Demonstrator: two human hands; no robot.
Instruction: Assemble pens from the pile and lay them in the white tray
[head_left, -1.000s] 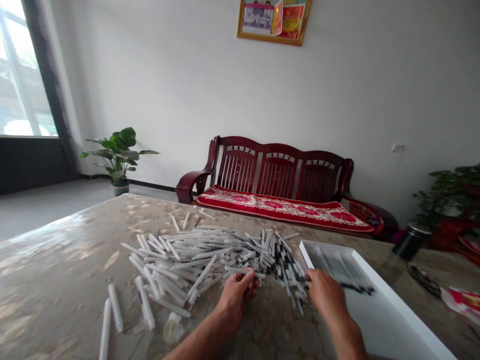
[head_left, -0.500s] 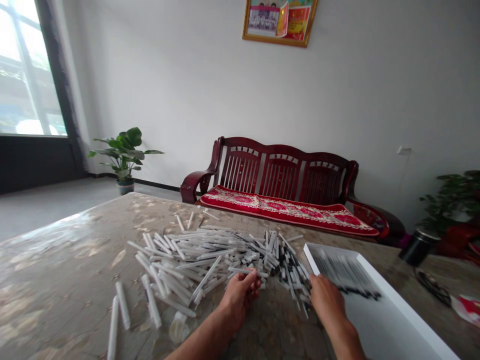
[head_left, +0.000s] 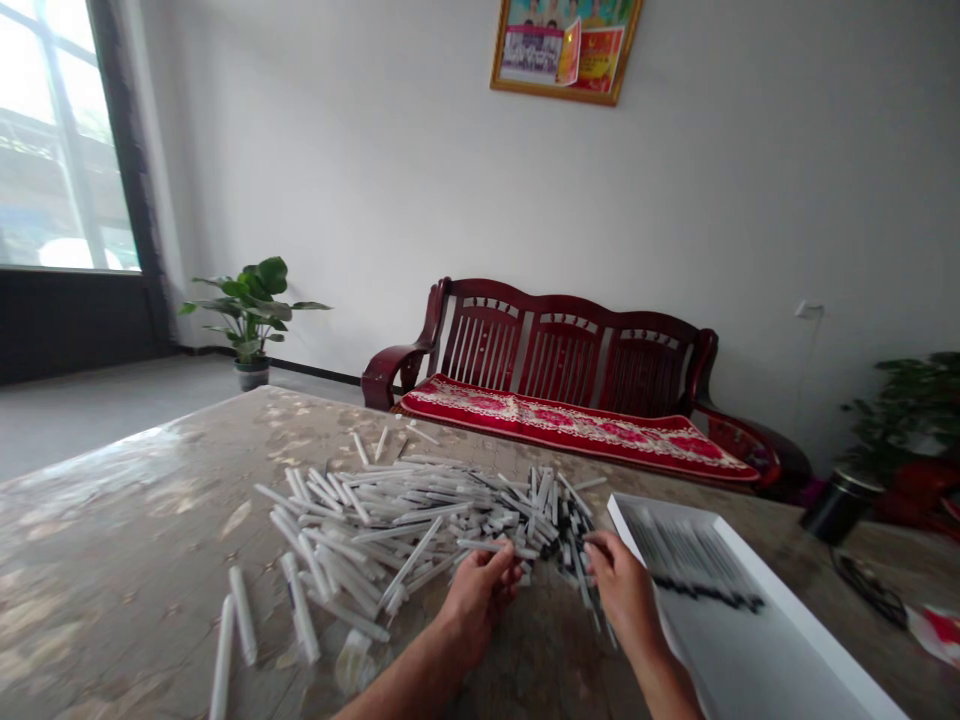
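A heap of pale, slim pen-like tubes [head_left: 337,560] spreads over the patterned table [head_left: 135,540]. Towards its right end lie thinner pieces with black parts [head_left: 577,530]. My left hand [head_left: 484,590] is closed at the near edge of the heap, a pale pen-like tube [head_left: 480,545] pinched between thumb and forefinger. My right hand [head_left: 622,590] is over the black-and-clear pieces, fingers bent and slightly apart, with nothing visible between them. Right of it, a white shallow tray [head_left: 810,620] holds a row of clear sticks with black ends [head_left: 697,560].
A few tubes [head_left: 241,615] lie apart at the left, near a clear roundish item [head_left: 356,660]. Beyond the table stands a red wooden bench [head_left: 562,350]. A black cylinder [head_left: 840,505] and a dark cable [head_left: 866,585] are right of the tray.
My right hand has moved left from the tray's edge to the black-and-clear pieces. My left hand stays where it was, with the tube in it.
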